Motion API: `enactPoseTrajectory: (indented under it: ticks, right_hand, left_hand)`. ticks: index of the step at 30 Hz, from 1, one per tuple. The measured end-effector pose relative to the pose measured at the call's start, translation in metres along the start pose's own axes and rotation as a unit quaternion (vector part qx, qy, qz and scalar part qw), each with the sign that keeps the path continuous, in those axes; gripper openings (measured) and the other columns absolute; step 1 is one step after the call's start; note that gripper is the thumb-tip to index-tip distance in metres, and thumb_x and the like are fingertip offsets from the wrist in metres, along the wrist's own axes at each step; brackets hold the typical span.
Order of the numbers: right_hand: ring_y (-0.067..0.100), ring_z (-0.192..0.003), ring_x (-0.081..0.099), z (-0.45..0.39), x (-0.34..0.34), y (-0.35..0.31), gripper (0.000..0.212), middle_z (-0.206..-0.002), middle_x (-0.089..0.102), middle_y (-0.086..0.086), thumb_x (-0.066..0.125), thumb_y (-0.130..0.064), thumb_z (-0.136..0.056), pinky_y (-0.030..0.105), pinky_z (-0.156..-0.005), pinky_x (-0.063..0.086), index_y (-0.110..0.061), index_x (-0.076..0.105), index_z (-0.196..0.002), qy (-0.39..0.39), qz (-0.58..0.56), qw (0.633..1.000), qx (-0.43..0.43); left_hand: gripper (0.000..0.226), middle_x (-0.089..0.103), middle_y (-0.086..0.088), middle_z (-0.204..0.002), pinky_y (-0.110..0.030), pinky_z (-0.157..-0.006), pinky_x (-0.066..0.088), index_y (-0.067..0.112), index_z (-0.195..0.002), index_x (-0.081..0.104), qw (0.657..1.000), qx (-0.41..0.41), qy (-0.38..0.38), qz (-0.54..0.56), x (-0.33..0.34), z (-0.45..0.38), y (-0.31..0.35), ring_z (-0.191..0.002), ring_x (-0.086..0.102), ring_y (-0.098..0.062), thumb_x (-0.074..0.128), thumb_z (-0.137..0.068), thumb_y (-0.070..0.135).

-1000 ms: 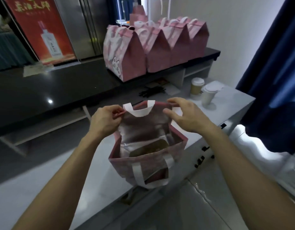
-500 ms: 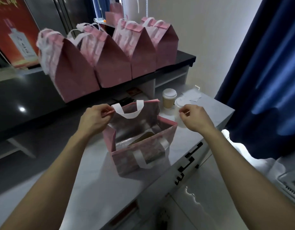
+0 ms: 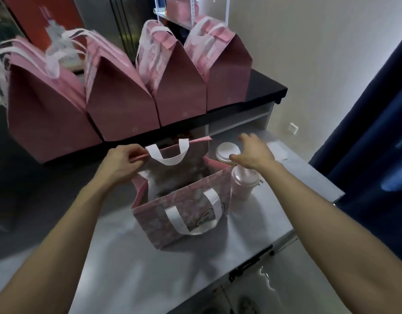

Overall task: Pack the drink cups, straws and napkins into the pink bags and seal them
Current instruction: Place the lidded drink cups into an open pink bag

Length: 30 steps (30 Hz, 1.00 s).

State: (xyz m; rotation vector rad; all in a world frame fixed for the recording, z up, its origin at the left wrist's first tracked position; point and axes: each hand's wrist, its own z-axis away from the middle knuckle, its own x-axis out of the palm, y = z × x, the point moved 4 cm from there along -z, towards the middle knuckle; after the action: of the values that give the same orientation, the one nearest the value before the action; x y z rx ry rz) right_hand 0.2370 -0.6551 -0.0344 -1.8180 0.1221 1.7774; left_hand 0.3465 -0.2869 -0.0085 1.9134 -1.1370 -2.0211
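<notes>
Open bag [image 3: 181, 207] stands mid-desk [image 3: 127, 257], mouth up, w/ the L hand [image 3: 120, 163] pinching the back rim at its left corner, next to the white handle. R hand [image 3: 254, 152] has its grip wide, fingers spread and holding nothing, hovering over two cups just right of the bag: a white-lid cup [image 3: 227, 152] toward the desk's back edge and a pink cup [image 3: 244, 183] nearer the front, its top partly under the R wrist.

Key relation: both cups stand upright, long axis vertical, right beneath and slightly left of the R palm, so the R hand is far nearer than the L. Thumb is at the white lid's rim (touching or not, can't tell). Bag mouth lies just left of the cups, a short carry.

Likely step: take a cup from above and lower it in, L hand keeping the mouth open. Four closed bags [image 3: 118, 94] sit on the black shelf behind.
</notes>
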Motion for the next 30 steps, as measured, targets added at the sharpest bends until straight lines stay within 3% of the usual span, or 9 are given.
enactPoseTrajectory:
  ticks: [4,8,11,14,17,20,22,25,30]
  right_hand:
    - [0.039,-0.132,0.059,-0.05,0.023,-0.001,0.11,-0.157,0.044,0.012,0.09,-0.057,-0.077,0.048,-0.1,0.056,-0.024,0.032,-0.165,-0.081,0.05,0.994,-0.044]
    - [0.039,-0.131,0.06,-0.074,0.047,-0.001,0.123,-0.152,0.05,0.014,0.099,-0.055,-0.067,0.05,-0.103,0.056,-0.019,0.033,-0.164,-0.152,0.06,0.982,-0.099]
    - [0.039,-0.125,0.062,-0.081,0.034,-0.003,0.102,-0.145,0.056,0.016,0.092,-0.061,-0.073,0.048,-0.099,0.057,-0.02,0.046,-0.154,-0.092,0.007,0.989,-0.117]
    - [0.04,-0.122,0.063,-0.077,-0.009,-0.009,0.098,-0.138,0.057,0.014,0.085,-0.075,-0.07,0.048,-0.098,0.055,-0.026,0.053,-0.149,0.031,-0.103,0.987,-0.118]
    - [0.034,-0.116,0.064,-0.057,-0.061,-0.017,0.097,-0.132,0.056,0.012,0.076,-0.087,-0.071,0.044,-0.097,0.056,-0.029,0.058,-0.146,0.176,-0.195,0.952,-0.155]
    - [0.012,-0.108,0.057,-0.024,-0.104,-0.035,0.087,-0.126,0.056,0.003,0.07,-0.086,-0.079,0.013,-0.093,0.045,-0.028,0.061,-0.143,0.229,-0.306,0.893,-0.236]
    - [0.005,-0.105,0.057,-0.003,-0.118,-0.053,0.077,-0.122,0.059,-0.002,0.067,-0.08,-0.087,0.012,-0.089,0.044,-0.024,0.063,-0.14,0.194,-0.364,0.86,-0.302]
    - [0.002,-0.097,0.061,0.026,-0.116,-0.081,0.065,-0.112,0.061,-0.013,0.063,-0.069,-0.09,0.018,-0.078,0.05,-0.025,0.063,-0.138,0.044,-0.37,0.837,-0.4]
    - [0.003,-0.101,0.065,0.052,-0.069,-0.114,0.074,-0.117,0.062,-0.022,0.074,-0.077,-0.072,0.024,-0.078,0.058,-0.046,0.053,-0.136,-0.182,-0.165,0.869,-0.43]
  left_hand:
    - [0.031,0.073,0.017,-0.1,-0.042,-0.084,0.064,0.036,-0.107,0.076,0.998,-0.037,0.038,-0.022,0.0,0.004,0.008,-0.091,0.07,-0.002,0.093,-0.083,0.027]
    - [0.064,0.054,0.003,-0.111,-0.042,-0.087,0.053,0.025,-0.117,0.066,0.973,-0.067,0.153,-0.157,-0.004,0.025,0.023,-0.1,0.057,-0.02,0.101,-0.066,0.04]
    - [0.061,0.057,0.003,-0.102,-0.041,-0.076,0.05,0.023,-0.104,0.058,0.959,-0.07,0.21,-0.176,-0.007,0.045,0.041,-0.089,0.055,-0.021,0.099,-0.065,0.044]
    - [0.043,0.059,0.017,-0.088,-0.04,-0.077,0.052,0.028,-0.09,0.062,0.97,-0.037,0.184,-0.155,-0.006,0.066,0.059,-0.083,0.054,-0.011,0.099,-0.072,0.042]
    - [0.041,0.055,0.031,-0.104,-0.045,-0.106,0.033,0.035,-0.098,0.074,0.979,-0.024,0.089,-0.182,0.004,0.083,0.068,-0.112,0.035,0.0,0.094,-0.07,0.058]
    - [0.088,0.052,0.024,-0.146,-0.057,-0.128,-0.005,0.041,-0.133,0.067,0.977,-0.047,0.002,-0.21,0.01,0.093,0.066,-0.157,0.011,-0.006,0.073,-0.062,0.092]
    - [0.121,0.038,0.019,-0.166,-0.062,-0.125,-0.024,0.04,-0.155,0.049,0.97,-0.047,-0.02,-0.236,0.013,0.096,0.064,-0.165,-0.013,-0.011,0.058,-0.054,0.106]
    - [0.146,0.024,0.009,-0.177,-0.067,-0.121,-0.03,0.038,-0.169,0.022,0.967,-0.053,-0.043,-0.245,0.021,0.097,0.058,-0.161,-0.034,-0.016,0.045,-0.048,0.115]
    - [0.158,0.007,0.0,-0.181,-0.064,-0.121,-0.031,0.028,-0.172,-0.003,0.971,-0.055,-0.061,-0.226,0.032,0.098,0.049,-0.157,-0.043,-0.017,0.058,-0.051,0.108]
